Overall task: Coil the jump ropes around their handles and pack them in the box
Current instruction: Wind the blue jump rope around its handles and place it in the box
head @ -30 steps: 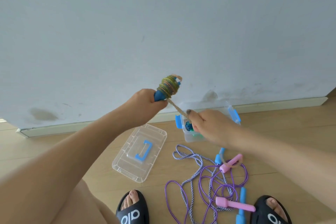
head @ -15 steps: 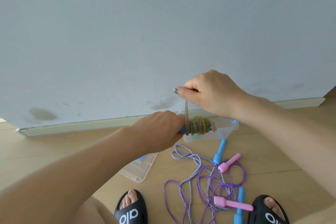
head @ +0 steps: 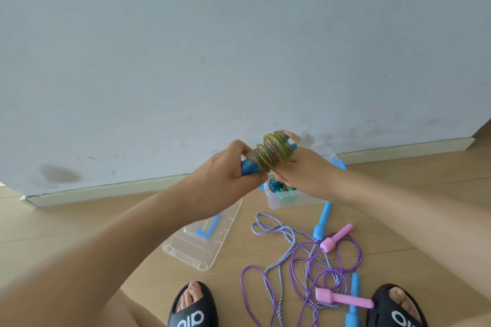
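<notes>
1. Left hand (head: 225,180): raised in front of the wall, fingers curled round the blue handles (head: 249,166) of a jump rope, gripping them at the lower end.
2. Coiled rope (head: 271,152): yellow-green and orange cord wound in thick turns round the upper part of those blue handles, held up above the box, tilted up to the right.
3. Right hand (head: 305,170): against the right side and underside of the coil, fingers bent toward it; whether they pinch a cord end cannot be told, as the fingertips are hidden behind the coil.
4. Clear box (head: 292,200): on the wooden floor by the skirting board, open, blue latches on its ends; a teal and green bundle (head: 277,188) lies inside.
5. Box lid (head: 202,244): clear with a blue handle, on the floor left of the box, partly behind the left forearm.
6. Striped rope with blue handles (head: 322,220): loose on the floor, near the box.
7. Purple rope with pink handles (head: 337,237): loose, tangled over the striped one.
8. Black slippers (head: 192,308): on the person's feet, at the bottom edge.
</notes>
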Tool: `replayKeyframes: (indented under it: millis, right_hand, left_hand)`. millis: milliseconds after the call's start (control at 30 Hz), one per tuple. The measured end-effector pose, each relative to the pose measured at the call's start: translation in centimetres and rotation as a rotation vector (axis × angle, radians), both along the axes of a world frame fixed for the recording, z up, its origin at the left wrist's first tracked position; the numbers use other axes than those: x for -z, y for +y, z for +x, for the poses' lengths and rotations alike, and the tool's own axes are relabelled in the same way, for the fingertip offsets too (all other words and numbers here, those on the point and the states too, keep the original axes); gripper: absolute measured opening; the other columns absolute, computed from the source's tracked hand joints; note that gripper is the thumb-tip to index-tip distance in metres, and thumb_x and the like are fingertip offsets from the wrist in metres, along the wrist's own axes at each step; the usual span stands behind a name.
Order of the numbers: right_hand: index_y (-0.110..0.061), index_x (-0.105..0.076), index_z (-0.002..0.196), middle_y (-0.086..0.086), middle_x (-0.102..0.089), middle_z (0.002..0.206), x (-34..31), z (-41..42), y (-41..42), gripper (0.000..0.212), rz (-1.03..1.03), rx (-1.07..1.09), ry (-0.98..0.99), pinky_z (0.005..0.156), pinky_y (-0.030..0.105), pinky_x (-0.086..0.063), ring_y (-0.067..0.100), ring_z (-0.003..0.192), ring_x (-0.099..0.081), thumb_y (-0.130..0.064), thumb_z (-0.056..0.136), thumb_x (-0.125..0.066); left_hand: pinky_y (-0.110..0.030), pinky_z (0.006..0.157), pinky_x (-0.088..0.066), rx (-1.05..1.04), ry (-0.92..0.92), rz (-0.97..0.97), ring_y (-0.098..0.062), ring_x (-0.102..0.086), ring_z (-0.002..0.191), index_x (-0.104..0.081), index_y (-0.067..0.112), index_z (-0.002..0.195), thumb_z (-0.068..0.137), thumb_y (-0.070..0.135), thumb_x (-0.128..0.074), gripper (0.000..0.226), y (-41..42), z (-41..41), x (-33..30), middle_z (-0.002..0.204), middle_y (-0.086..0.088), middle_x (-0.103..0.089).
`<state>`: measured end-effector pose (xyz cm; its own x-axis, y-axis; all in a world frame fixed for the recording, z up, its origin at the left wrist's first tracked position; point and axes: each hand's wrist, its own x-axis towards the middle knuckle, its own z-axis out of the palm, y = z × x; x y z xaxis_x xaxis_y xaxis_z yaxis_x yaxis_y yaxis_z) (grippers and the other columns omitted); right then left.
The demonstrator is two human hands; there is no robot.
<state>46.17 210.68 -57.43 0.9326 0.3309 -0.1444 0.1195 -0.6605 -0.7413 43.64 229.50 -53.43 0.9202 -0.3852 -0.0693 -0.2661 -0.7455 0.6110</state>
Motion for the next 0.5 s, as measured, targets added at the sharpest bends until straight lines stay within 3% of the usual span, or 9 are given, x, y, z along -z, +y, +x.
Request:
replayKeyframes:
  millis: [67, 133, 200, 333, 500]
  right_hand:
    - [-0.024, -0.039, 0.04, -0.01, -0.034, 0.04, -0.3, -0.5, -0.2, 0.062, 0.005, 0.049, 0.022, 0.052, 0.028, -0.026, 0.009, 0.041, -0.029, -0.044, 0.099, -0.038]
    - [-0.021, -0.043, 0.047, -0.009, -0.039, 0.04, -1.1, -1.4, -0.6, 0.061, -0.082, 0.049, -0.028, 0.053, 0.029, -0.031, 0.008, 0.04, -0.034, -0.048, 0.101, -0.036]
    - [-0.014, -0.041, 0.056, -0.004, -0.041, 0.045, -2.0, -2.8, -0.5, 0.057, -0.214, -0.027, -0.12, 0.052, 0.029, -0.03, 0.011, 0.046, -0.036, -0.049, 0.1, -0.035]
    - [-0.012, -0.041, 0.062, 0.002, -0.039, 0.05, -3.8, -3.9, 0.5, 0.054, -0.536, -0.197, -0.531, 0.047, 0.03, -0.024, 0.02, 0.052, -0.04, -0.054, 0.094, -0.033]
    - [-0.014, -0.048, 0.063, 0.002, -0.047, 0.052, -5.9, -2.0, -0.8, 0.053, -0.513, -0.161, -0.643, 0.051, 0.029, -0.026, 0.019, 0.055, -0.041, -0.06, 0.087, -0.053]
  left_hand:
    - [-0.031, 0.059, -0.044, -0.04, 0.054, -0.044, -0.012, -0.049, 0.064, -0.047, 0.024, 0.089, 0.09, 0.037, -0.062, 0.019, 0.7, 1.0, 0.1, 0.078, 0.002, -0.057]
    - [-0.04, 0.064, -0.051, -0.086, 0.105, -0.068, -0.016, -0.053, 0.067, -0.053, 0.02, 0.094, 0.089, 0.032, -0.062, 0.016, 1.5, 2.1, 0.3, 0.082, -0.004, -0.062]
    - [-0.033, 0.059, -0.048, -0.086, 0.17, -0.058, -0.015, -0.053, 0.065, -0.055, 0.017, 0.097, 0.089, 0.027, -0.061, 0.014, 1.9, 2.4, 0.7, 0.077, 0.0, -0.062]
    - [-0.026, 0.06, -0.042, 0.053, 0.172, 0.13, -0.013, -0.051, 0.067, -0.051, 0.021, 0.092, 0.09, 0.025, -0.056, 0.007, 0.7, 1.6, 1.7, 0.082, 0.004, -0.059]
    - [-0.025, 0.055, -0.038, 0.177, 0.071, 0.29, -0.012, -0.051, 0.063, -0.048, 0.028, 0.092, 0.093, 0.022, -0.051, 0.006, -0.3, 0.8, 1.6, 0.077, 0.006, -0.056]
